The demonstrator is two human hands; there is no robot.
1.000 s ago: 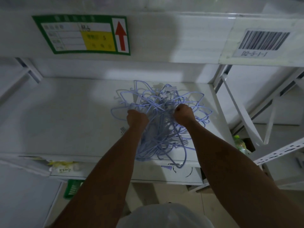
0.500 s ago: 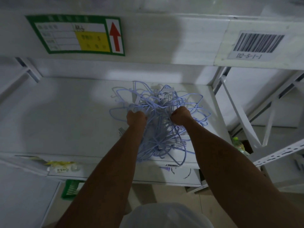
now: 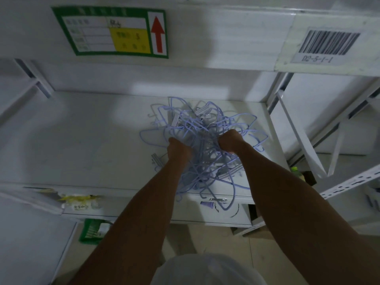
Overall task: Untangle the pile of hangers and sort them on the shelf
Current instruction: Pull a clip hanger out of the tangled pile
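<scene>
We're in a stockroom/warehouse: white metal shelf point(image 3: 82, 140) w/ slotted upright point(image 3: 349, 184), barcode label point(image 3: 329, 44) reading D2-5-1-1, green location sign point(image 3: 111, 31) w/ red arrow up top.

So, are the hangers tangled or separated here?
Tangled: the lilac hangers lie in one interlocked heap on the shelf, left hand and right hand gripping into it.

Both hands in tangled hangers point(image 3: 205, 128) on shelf point(image 3: 92, 140). Left hand point(image 3: 178, 150) and right hand point(image 3: 229, 141) each grip wires. Some loops overhang front edge.
</scene>
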